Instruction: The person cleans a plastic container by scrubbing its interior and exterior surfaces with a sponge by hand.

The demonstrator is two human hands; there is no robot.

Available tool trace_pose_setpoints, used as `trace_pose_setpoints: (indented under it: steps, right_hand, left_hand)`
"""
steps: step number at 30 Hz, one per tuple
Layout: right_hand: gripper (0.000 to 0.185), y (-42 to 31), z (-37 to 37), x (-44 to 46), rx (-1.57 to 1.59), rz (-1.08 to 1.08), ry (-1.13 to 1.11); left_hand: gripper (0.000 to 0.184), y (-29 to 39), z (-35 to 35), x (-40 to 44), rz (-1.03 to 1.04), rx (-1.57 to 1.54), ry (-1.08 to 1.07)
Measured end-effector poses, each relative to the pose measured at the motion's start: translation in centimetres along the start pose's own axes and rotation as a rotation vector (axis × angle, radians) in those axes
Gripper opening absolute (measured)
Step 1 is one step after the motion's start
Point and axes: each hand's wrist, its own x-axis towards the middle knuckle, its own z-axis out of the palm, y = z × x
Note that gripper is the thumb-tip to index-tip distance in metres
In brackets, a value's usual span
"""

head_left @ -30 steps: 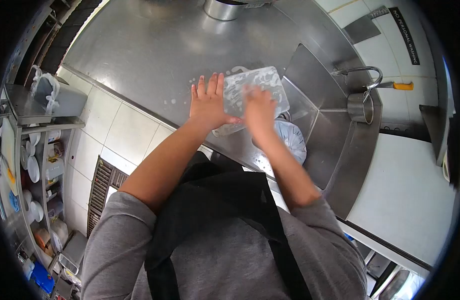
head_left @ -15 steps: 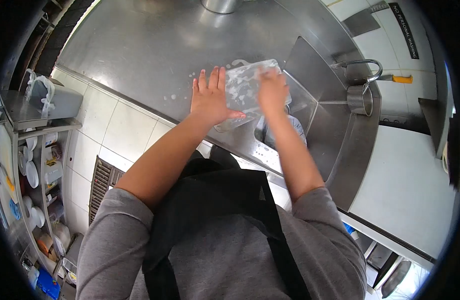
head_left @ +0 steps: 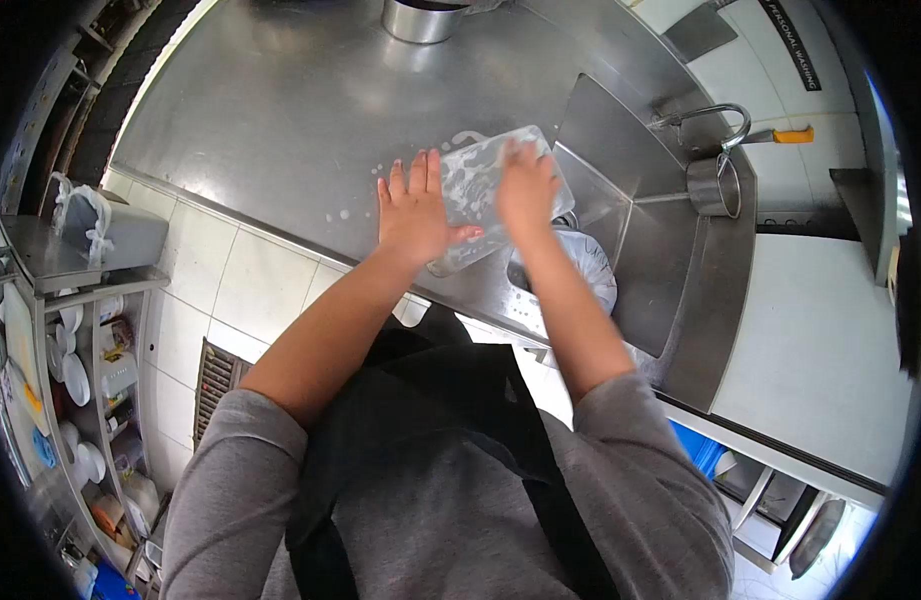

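Note:
A clear, shallow rectangular plastic piece [head_left: 467,196], a lid or tray, lies on the steel counter [head_left: 270,120] beside the sink, streaked with white suds. My left hand [head_left: 412,222] rests flat along its left side, fingers spread and thumb reaching over its near part. Over the right half of the plastic, my right hand [head_left: 527,195] presses down with curled fingers, blurred by motion. Whatever may be under those fingers is hidden. Just below my right wrist, a clear container [head_left: 588,262] sits in the sink [head_left: 652,262].
A curved tap [head_left: 715,112] rises behind the sink, with a steel pot [head_left: 715,188] and an orange handle [head_left: 793,135] nearby. Another steel pot [head_left: 420,22] stands at the far counter edge. To the right is a white worktop [head_left: 805,350]; a grey bin [head_left: 132,230] is at left.
My right hand has shifted slightly over the sudsy plastic, still blurred. The left hand keeps its place on the plastic. The whole view has moved a little with my head.

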Motion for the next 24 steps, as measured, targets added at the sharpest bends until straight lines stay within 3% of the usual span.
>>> trace_pose_setpoints:
  steps: [3,6,9,11,14,15,17,21,24]
  right_hand:
    - [0.043,-1.6,-1.0,-2.8,0.193,-0.127,-0.103]
    - [0.046,2.0,0.7,0.9,-0.036,-0.090,0.052]
    - [0.048,1.5,0.0,1.6,0.031,0.059,-0.085]
    - [0.048,-1.7,-0.4,-1.8,0.039,-0.185,-0.088]
    - [0.048,-1.4,-2.1,-3.0,0.150,-0.301,-0.141]
    - [0.048,0.1,-1.3,-1.8,0.149,-0.300,-0.143]
    - [0.053,3.8,1.1,2.3,0.037,-0.033,-0.077]
    - [0.053,-0.5,0.8,0.0,-0.053,-0.075,0.056]
    - [0.047,-1.6,-1.7,-1.7,0.108,-0.330,-0.100]
  left_hand:
    - [0.123,-0.2,0.7,0.2,-0.011,-0.003,-0.001]
    - [0.122,0.0,0.8,0.1,-0.010,-0.007,0.016]
    - [0.121,0.1,0.8,0.0,-0.027,0.000,0.029]
    - [0.121,0.0,1.2,0.5,-0.026,0.009,0.042]
    - [0.122,-0.2,1.9,0.5,-0.025,0.125,0.033]
    - [0.122,0.0,1.2,0.2,-0.029,0.068,0.025]
    - [0.121,0.3,0.7,0.1,-0.043,0.006,0.029]
    - [0.120,0.4,0.8,0.3,-0.058,0.077,0.017]
    - [0.120,0.4,1.0,0.1,-0.067,0.101,0.017]
